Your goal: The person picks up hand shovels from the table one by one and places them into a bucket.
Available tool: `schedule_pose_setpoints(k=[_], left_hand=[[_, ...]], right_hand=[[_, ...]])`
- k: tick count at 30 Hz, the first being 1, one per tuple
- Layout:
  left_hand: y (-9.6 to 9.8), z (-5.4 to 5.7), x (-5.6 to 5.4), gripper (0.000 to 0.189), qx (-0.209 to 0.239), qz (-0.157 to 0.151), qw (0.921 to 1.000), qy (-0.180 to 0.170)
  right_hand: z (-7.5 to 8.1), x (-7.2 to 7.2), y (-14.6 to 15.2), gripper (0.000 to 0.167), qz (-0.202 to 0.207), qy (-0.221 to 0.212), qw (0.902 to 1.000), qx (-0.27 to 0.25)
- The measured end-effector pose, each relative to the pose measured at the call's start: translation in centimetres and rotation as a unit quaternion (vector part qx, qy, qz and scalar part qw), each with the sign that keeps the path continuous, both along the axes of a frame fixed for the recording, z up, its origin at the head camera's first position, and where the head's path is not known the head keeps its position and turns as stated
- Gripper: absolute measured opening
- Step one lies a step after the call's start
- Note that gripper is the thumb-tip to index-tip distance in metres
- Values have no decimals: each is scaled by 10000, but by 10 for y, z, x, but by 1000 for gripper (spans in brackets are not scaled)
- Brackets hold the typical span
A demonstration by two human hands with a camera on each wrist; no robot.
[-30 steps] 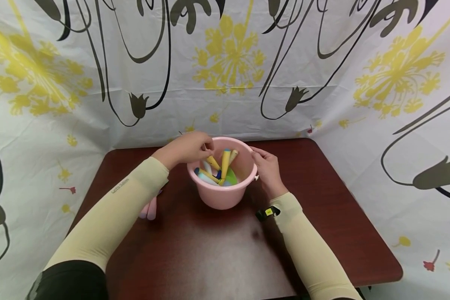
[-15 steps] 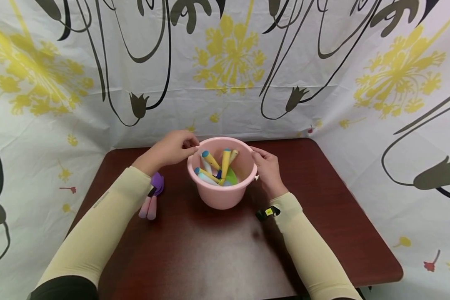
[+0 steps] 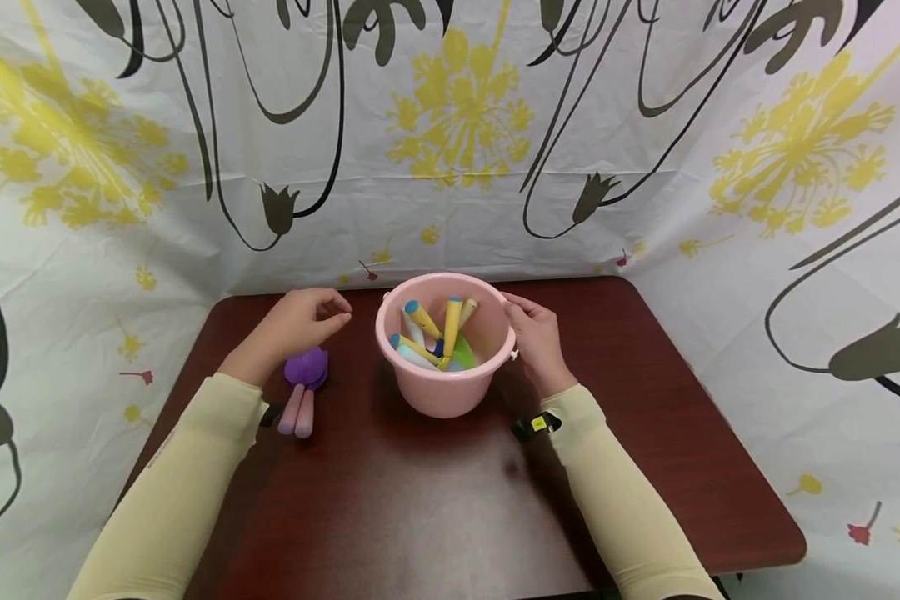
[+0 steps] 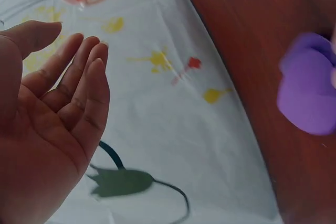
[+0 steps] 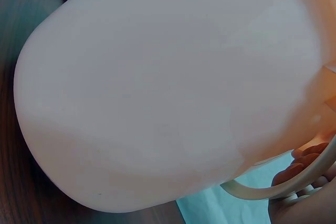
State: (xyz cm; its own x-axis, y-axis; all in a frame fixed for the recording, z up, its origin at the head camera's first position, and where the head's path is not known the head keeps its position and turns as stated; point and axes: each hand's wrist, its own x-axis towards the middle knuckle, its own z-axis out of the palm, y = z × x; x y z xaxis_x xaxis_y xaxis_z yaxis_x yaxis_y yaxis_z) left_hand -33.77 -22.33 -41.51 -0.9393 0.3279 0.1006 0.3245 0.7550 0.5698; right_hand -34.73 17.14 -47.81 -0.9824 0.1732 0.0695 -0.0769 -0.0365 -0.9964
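Note:
A pink bucket (image 3: 444,397) stands at the middle of the far half of the table. My right hand (image 3: 536,337) grips its right rim; in the right wrist view, the bucket's wall (image 5: 157,93) fills most of the picture and the fingers (image 5: 294,173) show behind the pale handle. Inside the bucket lie yellow-handled toy tools (image 3: 452,325) with blue ends, beside a green piece (image 3: 462,354). My left hand (image 3: 291,323) is in the air left of the bucket, its fingers loosely bent and holding nothing. Just below it lie purple toy tools (image 3: 307,367) with two pink handles (image 3: 305,414).
The dark red-brown table (image 3: 412,508) has rounded corners. A white floral cloth (image 3: 450,225) hangs close behind its far edge and along both sides. A dark wrist strap (image 3: 536,425) sits at the right sleeve.
My left hand has come out from over the bucket and moved left, uncovering the purple toy tools. The right hand stays on the rim and the bucket has not moved.

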Motion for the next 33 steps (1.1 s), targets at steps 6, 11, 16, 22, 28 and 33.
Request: schedule_pose_setpoints(k=[6, 11, 16, 22, 28, 33], left_hand=[[-26, -17, 20, 26, 25, 599, 9978, -287], [-40, -36, 39, 37, -103, 1099, 9921, -591], [-51, -57, 52, 44, -247, 1412, 9866, -773], [-66, -77, 67, 48, -254, 1703, 9799, -1008], [-73, -91, 78, 52, 258, 1883, 9660, -1754], [-73, -100, 83, 59, 988, 1831, 9475, -2429]], right_hand=[[-1, 0, 0, 32, 5, -8, 10000, 9], [-2, -2, 2, 32, 17, -10, 10000, -28], [-3, -2, 2, 32, 24, 11, 10000, -73], [-5, 0, 1, 32, 14, -23, 9999, -149], [-6, -2, 1, 32, -1, 101, 9998, -162], [-4, -3, 0, 32, -12, 103, 9998, -141]])
